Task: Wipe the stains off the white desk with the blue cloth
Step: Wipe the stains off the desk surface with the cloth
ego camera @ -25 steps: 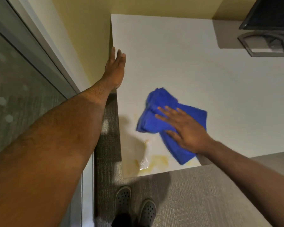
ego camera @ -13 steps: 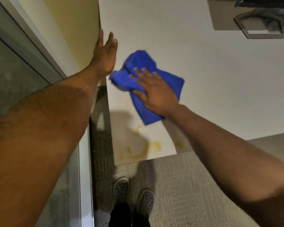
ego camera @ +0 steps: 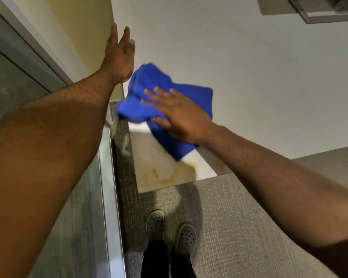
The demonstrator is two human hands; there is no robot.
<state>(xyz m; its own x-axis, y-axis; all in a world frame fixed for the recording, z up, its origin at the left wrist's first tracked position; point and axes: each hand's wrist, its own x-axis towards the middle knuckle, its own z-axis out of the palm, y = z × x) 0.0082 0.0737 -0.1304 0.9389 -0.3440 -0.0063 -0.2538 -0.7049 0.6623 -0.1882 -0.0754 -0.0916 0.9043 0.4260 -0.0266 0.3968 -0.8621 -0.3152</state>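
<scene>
A bunched blue cloth (ego camera: 149, 101) lies on the white desk (ego camera: 249, 77) near its left edge, partly hanging over that edge. My right hand (ego camera: 179, 115) presses flat on the cloth with fingers spread. My left hand (ego camera: 120, 57) rests open against the desk's left edge beside the yellow wall, fingers pointing away from me. Yellow-brown stains (ego camera: 169, 173) smear the desk's near left corner, just below the cloth.
A monitor stand base (ego camera: 325, 11) sits at the desk's far right. A yellow wall (ego camera: 78, 27) and a glass panel (ego camera: 18, 87) run along the left. Grey carpet (ego camera: 229, 227) and my two shoes (ego camera: 169, 229) are below the desk's front edge.
My right hand slid the cloth left and away from me across the desk, then back a little toward the near corner. My left hand stayed on the desk's left edge.
</scene>
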